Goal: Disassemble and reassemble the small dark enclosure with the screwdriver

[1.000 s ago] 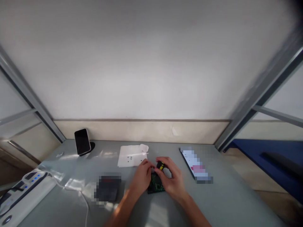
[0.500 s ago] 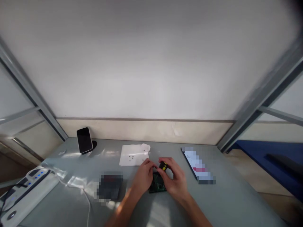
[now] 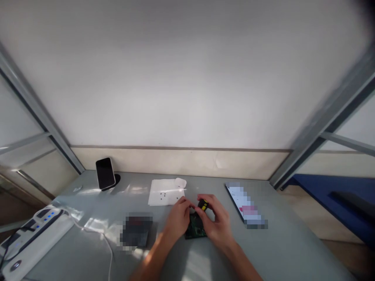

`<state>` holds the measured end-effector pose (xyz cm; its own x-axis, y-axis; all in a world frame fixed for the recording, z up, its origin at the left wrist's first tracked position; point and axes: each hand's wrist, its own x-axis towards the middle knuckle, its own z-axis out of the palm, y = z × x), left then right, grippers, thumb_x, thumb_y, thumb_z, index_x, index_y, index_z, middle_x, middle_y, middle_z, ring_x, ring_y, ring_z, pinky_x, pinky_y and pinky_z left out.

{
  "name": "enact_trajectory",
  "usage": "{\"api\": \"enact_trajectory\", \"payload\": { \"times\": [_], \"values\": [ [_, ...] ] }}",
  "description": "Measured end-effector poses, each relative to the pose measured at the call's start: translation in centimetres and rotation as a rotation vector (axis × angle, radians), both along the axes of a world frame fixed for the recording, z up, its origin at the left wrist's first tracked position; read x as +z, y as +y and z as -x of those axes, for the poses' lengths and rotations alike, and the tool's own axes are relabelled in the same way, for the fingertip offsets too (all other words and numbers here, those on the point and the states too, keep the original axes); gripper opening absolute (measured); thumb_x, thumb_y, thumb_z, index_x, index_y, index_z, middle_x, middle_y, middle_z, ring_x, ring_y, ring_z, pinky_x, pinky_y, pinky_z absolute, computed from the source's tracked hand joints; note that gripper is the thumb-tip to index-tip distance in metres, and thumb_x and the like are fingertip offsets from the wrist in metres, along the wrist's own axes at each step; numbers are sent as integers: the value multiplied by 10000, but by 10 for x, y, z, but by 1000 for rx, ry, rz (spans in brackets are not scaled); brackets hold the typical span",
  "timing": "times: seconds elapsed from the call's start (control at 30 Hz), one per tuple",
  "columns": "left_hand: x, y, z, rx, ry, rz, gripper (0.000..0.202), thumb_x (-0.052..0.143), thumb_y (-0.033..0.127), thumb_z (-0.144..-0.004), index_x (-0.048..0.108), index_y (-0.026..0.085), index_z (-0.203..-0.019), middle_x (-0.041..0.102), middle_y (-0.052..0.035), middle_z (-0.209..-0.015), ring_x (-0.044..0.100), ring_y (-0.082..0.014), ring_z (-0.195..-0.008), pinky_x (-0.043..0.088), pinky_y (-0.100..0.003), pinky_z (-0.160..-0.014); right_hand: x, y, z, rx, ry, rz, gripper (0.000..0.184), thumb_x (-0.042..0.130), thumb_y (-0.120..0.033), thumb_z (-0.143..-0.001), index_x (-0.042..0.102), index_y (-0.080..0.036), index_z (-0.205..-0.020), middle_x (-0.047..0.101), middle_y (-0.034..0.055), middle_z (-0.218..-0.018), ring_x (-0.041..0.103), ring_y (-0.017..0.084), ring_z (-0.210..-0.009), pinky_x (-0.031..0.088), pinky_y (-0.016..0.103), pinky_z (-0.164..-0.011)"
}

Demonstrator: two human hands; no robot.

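A green circuit board point(image 3: 195, 230) lies on the grey table in front of me, partly covered by both hands. My right hand point(image 3: 217, 221) is closed around the black and yellow handle of a screwdriver point(image 3: 202, 204), held over the board's far side. The screwdriver's tip is hidden by the fingers. From the left, my left hand point(image 3: 178, 218) reaches over the board's edge, its thumb and fingers pinched together close to the screwdriver. What those fingertips hold is too small to make out.
White paper point(image 3: 156, 191) with several small dark screws lies behind my left hand. A blurred dark object point(image 3: 136, 231) sits left, a lit phone point(image 3: 244, 205) right. A black-screened device point(image 3: 105, 173) stands at the back left. A power strip point(image 3: 38, 238) with a white cable point(image 3: 109, 246) is far left.
The hands, screwdriver and board keep nearly the same places. The whole view has shifted very slightly.
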<state>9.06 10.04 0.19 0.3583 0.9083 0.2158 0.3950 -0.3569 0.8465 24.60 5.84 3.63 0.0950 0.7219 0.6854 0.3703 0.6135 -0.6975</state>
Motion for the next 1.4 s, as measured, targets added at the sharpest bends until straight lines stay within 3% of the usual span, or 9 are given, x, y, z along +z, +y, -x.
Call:
{"api": "enact_trajectory", "payload": {
  "times": [0.4, 0.53, 0.63, 0.7, 0.83, 1.0, 1.13, 1.23, 1.4],
  "values": [
    [-1, 3, -1, 24, -117, 9, 295, 471, 102, -930, 743, 199, -868, 694, -57, -952, 646, -211, -908, 484, -324, -861, 2, 0, 1, 79, 0, 39, 269, 650, -153, -971, 705, -286, -1198, 685, 76, -1117, 690, 218, -1013, 595, 312, -845],
    [11, 6, 7, 6, -455, 214, 130, 684, 276, -892, 767, 176, -894, 731, -54, -881, 643, -219, -874, 473, -325, -823, 17, 1, 3, 172, -5, 45, 259, 647, -129, -959, 741, -296, -1134, 659, 64, -1084, 653, 217, -1025, 558, 332, -902],
    [23, 5, 18, -118, -837, 452, 326, 853, 363, -775, 781, 184, -1038, 764, -66, -1013, 673, -232, -975, 487, -337, -910, 36, 6, 3, 309, -30, 103, 261, 642, -97, -944, 757, -300, -1062, 692, 47, -1032, 643, 216, -999, 532, 343, -895],
    [28, 4, 23, -224, -954, 527, 443, 906, 385, -736, 768, 195, -1111, 769, -73, -1053, 688, -237, -997, 492, -345, -931, 48, 10, 1, 418, -73, 163, 269, 631, -77, -932, 768, -296, -1008, 724, 47, -1020, 630, 235, -1042, 514, 366, -911],
    [29, 6, 25, -295, -881, 536, 520, 957, 373, -724, 717, 186, -1146, 762, -57, -962, 688, -187, -877, 491, -287, -825, 57, 17, -2, 534, -96, 236, 191, 628, -174, -975, 777, -286, -1018, 743, 58, -1002, 617, 259, -1076, 490, 410, -959],
    [26, 8, 23, -259, -842, 557, 608, 1020, 351, -611, 671, 187, -1082, 697, 1, -855, 642, -139, -768, 451, -228, -700, 41, 17, 5, 462, 74, 256, 129, 670, -380, -999, 721, -264, -973, 717, 53, -953, 656, 239, -951, 517, 376, -891],
    [28, 6, 23, -299, -800, 582, 537, 973, 355, -680, 720, 191, -1125, 740, -36, -954, 666, -165, -854, 454, -255, -778, 32, 13, 1, 409, 172, 232, 192, 640, -435, -1012, 702, -266, -947, 694, 67, -1043, 665, 248, -997, 540, 360, -853],
    [27, 6, 19, -375, -681, 578, 461, 925, 406, -744, 751, 162, -1095, 746, -57, -951, 657, -178, -856, 436, -263, -759, 30, 12, -5, 373, 210, 264, 236, 603, -452, -1025, 718, -261, -947, 640, 58, -1019, 643, 213, -847, 537, 312, -704],
    [21, 9, 13, -270, -658, 526, 534, 1030, 356, -554, 722, 159, -943, 645, 15, -833, 570, -126, -745, 410, -233, -679, 22, 10, 0, 378, 237, 301, 247, 516, -456, -1067, 687, -281, -1104, 687, 53, -981, 650, 230, -908, 539, 345, -831]
  ]
}}
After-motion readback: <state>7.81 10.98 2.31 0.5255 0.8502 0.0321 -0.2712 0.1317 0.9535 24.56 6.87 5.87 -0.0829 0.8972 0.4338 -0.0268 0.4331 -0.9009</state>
